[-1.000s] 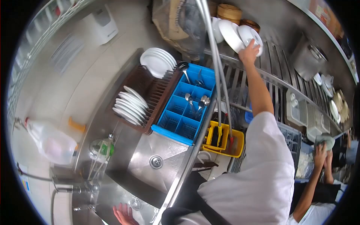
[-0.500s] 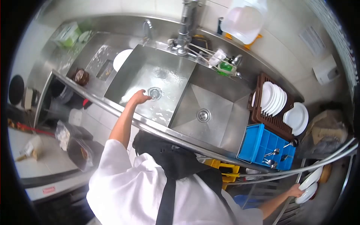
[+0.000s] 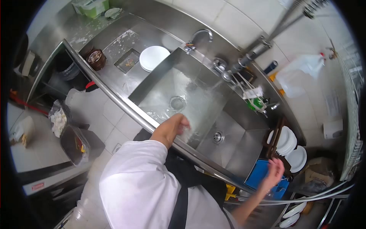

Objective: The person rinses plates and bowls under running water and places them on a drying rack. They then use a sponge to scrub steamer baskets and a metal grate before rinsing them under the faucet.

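Note:
My left hand [image 3: 176,126] is over the front part of the left sink basin [image 3: 152,91], its fingers bent and blurred; what they hold, if anything, cannot be made out. Water covers the basin floor around the drain [image 3: 177,103]. On the right, my right hand [image 3: 275,173] is raised above the blue cutlery bin [image 3: 259,173], with its fingers apart and nothing in them. Close beyond it, white plates [image 3: 286,141] stand in the brown rack [image 3: 277,139]. White bowls [image 3: 291,219] sit on the lower shelf at the bottom right.
The right basin [image 3: 236,139] adjoins the left one. White plates [image 3: 153,57] lie stacked on the left drainboard, near a brown round container [image 3: 96,60]. Taps [image 3: 202,35] line the back, with a hanging jug [image 3: 301,74]. Grey hoses [image 3: 305,199] cross at the lower right.
My right hand has let go of the white dishes on the lower shelf and risen toward the blue bin. My left hand has moved away from the drain toward the front edge. The view has turned.

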A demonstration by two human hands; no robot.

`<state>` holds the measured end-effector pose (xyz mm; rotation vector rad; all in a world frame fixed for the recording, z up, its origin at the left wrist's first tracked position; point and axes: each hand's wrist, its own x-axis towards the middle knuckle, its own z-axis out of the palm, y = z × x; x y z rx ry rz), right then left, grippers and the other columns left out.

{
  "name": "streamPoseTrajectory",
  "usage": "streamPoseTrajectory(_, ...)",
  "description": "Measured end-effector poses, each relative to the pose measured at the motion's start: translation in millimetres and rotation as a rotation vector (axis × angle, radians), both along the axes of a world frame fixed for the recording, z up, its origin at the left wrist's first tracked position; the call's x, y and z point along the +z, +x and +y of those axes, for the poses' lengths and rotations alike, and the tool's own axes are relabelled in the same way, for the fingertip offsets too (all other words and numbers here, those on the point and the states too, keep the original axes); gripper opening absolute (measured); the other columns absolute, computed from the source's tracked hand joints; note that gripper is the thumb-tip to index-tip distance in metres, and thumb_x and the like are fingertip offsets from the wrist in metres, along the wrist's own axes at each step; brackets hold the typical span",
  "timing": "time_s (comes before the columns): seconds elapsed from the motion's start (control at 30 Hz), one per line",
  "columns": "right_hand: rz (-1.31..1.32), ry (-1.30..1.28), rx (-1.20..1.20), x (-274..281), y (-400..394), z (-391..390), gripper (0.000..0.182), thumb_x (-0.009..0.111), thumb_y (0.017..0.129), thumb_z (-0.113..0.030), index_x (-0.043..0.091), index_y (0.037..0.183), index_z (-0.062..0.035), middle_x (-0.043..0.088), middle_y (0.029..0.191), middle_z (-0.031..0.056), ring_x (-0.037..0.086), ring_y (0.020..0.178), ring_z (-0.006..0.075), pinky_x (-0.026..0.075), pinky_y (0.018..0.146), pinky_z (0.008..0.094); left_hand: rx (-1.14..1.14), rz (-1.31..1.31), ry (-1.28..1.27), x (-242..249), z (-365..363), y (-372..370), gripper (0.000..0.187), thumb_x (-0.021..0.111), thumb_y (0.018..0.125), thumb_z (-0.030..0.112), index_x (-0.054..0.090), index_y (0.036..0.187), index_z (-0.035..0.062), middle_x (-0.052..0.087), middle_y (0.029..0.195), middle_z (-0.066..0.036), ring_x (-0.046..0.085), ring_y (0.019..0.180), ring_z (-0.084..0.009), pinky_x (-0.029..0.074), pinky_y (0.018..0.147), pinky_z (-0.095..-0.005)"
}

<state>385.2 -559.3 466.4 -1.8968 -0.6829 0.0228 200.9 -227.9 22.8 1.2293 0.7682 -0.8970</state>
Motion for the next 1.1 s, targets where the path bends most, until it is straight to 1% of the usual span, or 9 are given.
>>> streamPoseTrajectory(0.2, 0.834, -0.672, 0.858, -164, -162, 201, 0.042, 0.06, 0.096, -0.02, 0.051, 0.133, -0.0043, 0.06, 0.124, 0.0083, 0.059, 0.108, 0.0162, 0.047, 0.09, 0.0323, 0.631, -0.767, 0.056, 155, 175, -106, 0.029, 0.06, 0.092, 0.028, 0.064, 0.102, 0.001, 0.07, 0.077, -0.009, 0.063, 0.058, -0.0146, 0.051, 0.056, -0.0272)
streamPoseTrajectory(0.4, 0.653, -1.192, 0.297, -420, -152, 234, 0.044, 0.052, 0.098, -0.034, 0.053, 0.13, -0.0042, 0.06, 0.128, 0.009, 0.058, 0.112, 0.0208, 0.047, 0.088, 0.037, 1.658, -0.352, 0.609, 43, 305, -190, 0.046, 0.071, 0.077, 0.022, 0.06, 0.111, -0.0067, 0.068, 0.095, -0.017, 0.066, 0.079, -0.0256, 0.052, 0.073, -0.0347)
streamPoseTrajectory(0.43, 0.669, -1.163, 0.255, -422, -161, 251, 0.044, 0.052, 0.098, -0.034, 0.053, 0.13, -0.0042, 0.06, 0.128, 0.009, 0.058, 0.112, 0.0208, 0.047, 0.088, 0.037, 1.541, -0.18, 1.034, 27, 324, -187, 0.058, 0.075, 0.073, 0.027, 0.058, 0.114, -0.0104, 0.065, 0.107, -0.023, 0.064, 0.096, -0.0327, 0.049, 0.088, -0.0398)
streamPoseTrajectory(0.57, 1.792, -0.149, 0.118, -356, -210, 338, 0.043, 0.05, 0.098, -0.033, 0.05, 0.131, -0.0061, 0.058, 0.13, 0.0148, 0.059, 0.116, 0.0268, 0.047, 0.097, 0.0382, 1.808, -0.09, 0.056, -30, 366, -189, 0.063, 0.077, 0.079, 0.041, 0.057, 0.12, -0.002, 0.065, 0.108, -0.018, 0.061, 0.094, -0.0277, 0.05, 0.081, -0.0379)
streamPoseTrajectory(0.7, 1.801, 0.133, 0.303, -319, -221, 374, 0.044, 0.051, 0.098, -0.031, 0.049, 0.133, -0.0055, 0.057, 0.13, 0.0136, 0.059, 0.115, 0.0255, 0.046, 0.1, 0.0356, 1.738, -0.067, -0.24, -47, 417, -186, 0.057, 0.078, 0.079, 0.037, 0.055, 0.125, 0.0134, 0.059, 0.122, -0.008, 0.056, 0.107, -0.0289, 0.044, 0.093, -0.0465)
streamPoseTrajectory(0.77, 1.226, -0.589, 0.29, -326, -219, 372, 0.046, 0.056, 0.097, -0.032, 0.05, 0.134, -0.005, 0.059, 0.125, 0.0115, 0.06, 0.109, 0.0226, 0.047, 0.096, 0.0331, 1.793, -0.292, -0.014, -85, 411, -198, 0.058, 0.077, 0.079, 0.027, 0.054, 0.126, 0.0038, 0.061, 0.12, -0.012, 0.059, 0.107, -0.0298, 0.046, 0.092, -0.046)
streamPoseTrajectory(0.9, 0.991, -0.88, 0.294, -363, -197, 321, 0.061, 0.06, 0.092, -0.037, 0.044, 0.14, -0.0033, 0.056, 0.133, 0.0168, 0.053, 0.121, 0.0265, 0.041, 0.103, 0.0371, 1.787, -0.499, 0.193, -22, 428, -178, 0.053, 0.073, 0.077, 0.014, 0.055, 0.124, -0.0039, 0.063, 0.117, -0.015, 0.062, 0.104, -0.0286, 0.049, 0.088, -0.0404)
streamPoseTrajectory(0.97, 1.019, -0.904, 0.322, -368, -200, 309, 0.058, 0.065, 0.091, -0.038, 0.048, 0.138, -0.0078, 0.06, 0.123, 0.0095, 0.058, 0.1, 0.0179, 0.047, 0.089, 0.0333, 1.732, -0.471, 0.396, -6, 441, -184, 0.053, 0.067, 0.073, 0.006, 0.057, 0.124, -0.005, 0.064, 0.116, -0.015, 0.062, 0.103, -0.027, 0.05, 0.086, -0.0369)
streamPoseTrajectory(1.1, 0.997, -1.098, 0.657, -359, -198, 330, 0.071, 0.06, 0.09, -0.046, 0.041, 0.142, -0.0026, 0.046, 0.144, 0.0174, 0.044, 0.132, 0.0282, 0.034, 0.109, 0.0385, 1.444, -0.206, 0.918, 81, 449, -211, 0.033, 0.068, 0.069, 0.008, 0.064, 0.098, -0.0046, 0.068, 0.094, -0.012, 0.064, 0.084, -0.0223, 0.05, 0.076, -0.0345)
